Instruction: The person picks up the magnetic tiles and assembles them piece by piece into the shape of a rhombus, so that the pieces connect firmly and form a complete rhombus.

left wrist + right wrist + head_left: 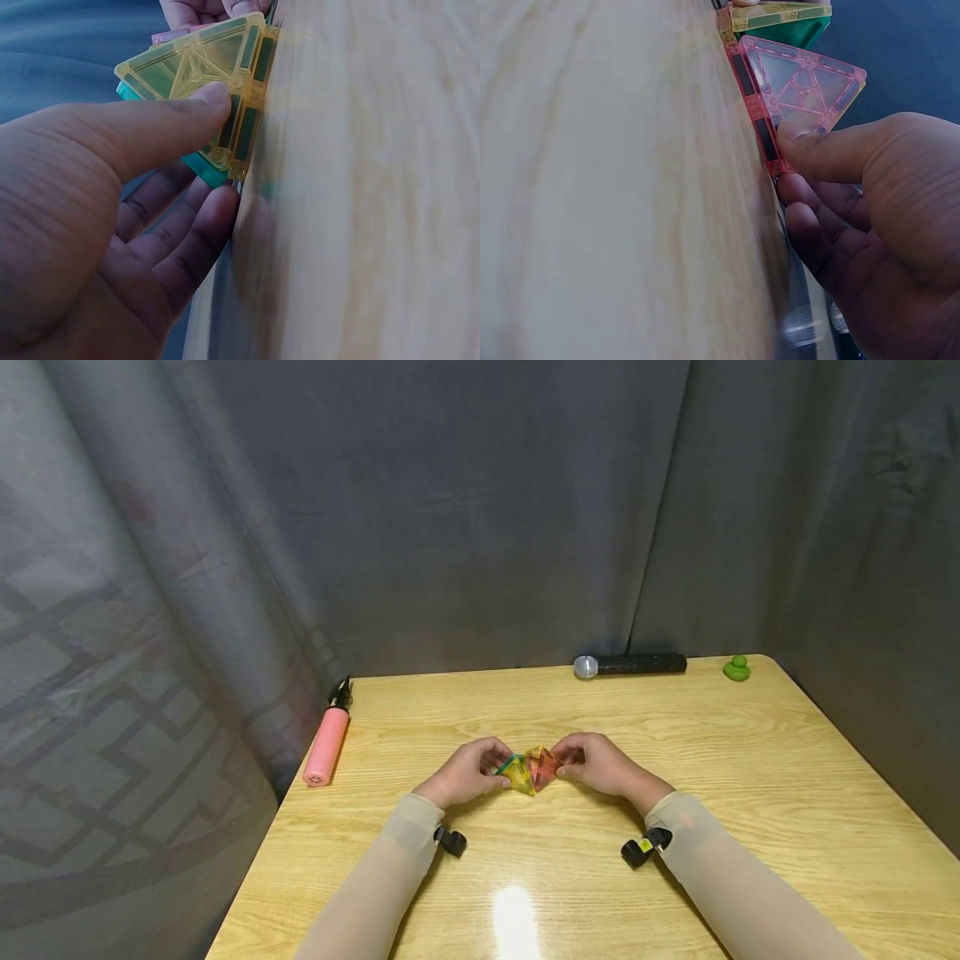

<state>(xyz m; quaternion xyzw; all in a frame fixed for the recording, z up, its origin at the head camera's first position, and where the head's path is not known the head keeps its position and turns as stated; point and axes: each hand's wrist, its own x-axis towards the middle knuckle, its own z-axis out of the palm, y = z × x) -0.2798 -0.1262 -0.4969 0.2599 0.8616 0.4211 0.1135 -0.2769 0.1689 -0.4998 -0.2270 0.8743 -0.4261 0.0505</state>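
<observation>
Several translucent magnetic tiles, joined along their edges, stand low on the wooden table between my hands. My left hand holds the left side, its thumb on a yellow triangular tile and its fingers behind by a green tile. On the other side my right hand grips a red triangular tile, thumb on its front face and fingers curled toward the back. The yellow tile and red tile lean upward side by side. Fingertips behind the tiles are partly hidden.
A pink hand pump lies at the table's left edge. Along the back edge are a black microphone with a silver head and a small green rounded object. Grey curtains hang behind the table.
</observation>
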